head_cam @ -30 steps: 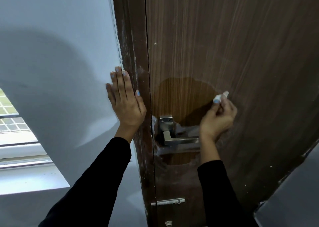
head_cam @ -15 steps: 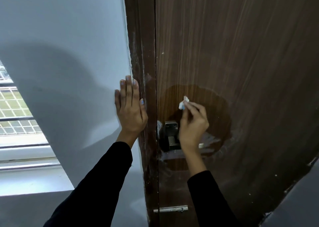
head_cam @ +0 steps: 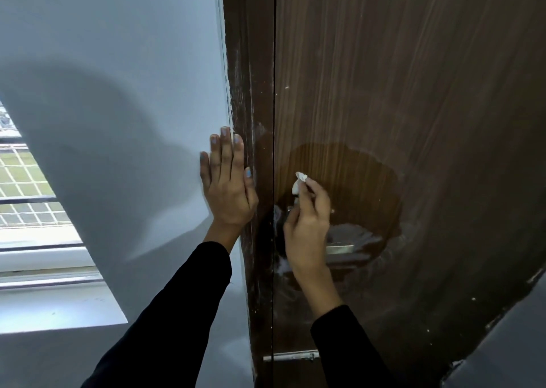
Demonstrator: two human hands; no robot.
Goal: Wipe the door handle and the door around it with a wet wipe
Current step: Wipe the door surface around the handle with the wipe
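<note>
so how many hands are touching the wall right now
1: the left hand lies flat on the wall beside the door frame. The right hand holds the wet wipe at the door.

wood-grain door [head_cam: 413, 92], seemingly brushed-metal handle [head_cam: 339, 249], glossy wall [head_cam: 118, 62]

A single wide-angle view comes from the person's head, facing forward and slightly down, close to a brown door [head_cam: 413, 121] that fills the right half of the frame. Straight edges bow near the borders. The pale wall [head_cam: 118, 62] takes the upper left, with a window [head_cam: 26, 186] at the left edge. Both sleeved arms enter from the bottom centre, the left hand [head_cam: 229, 186] and right hand [head_cam: 307, 228] near mid-frame, within arm's reach of the lens. No second view exists to share ground with.
</note>
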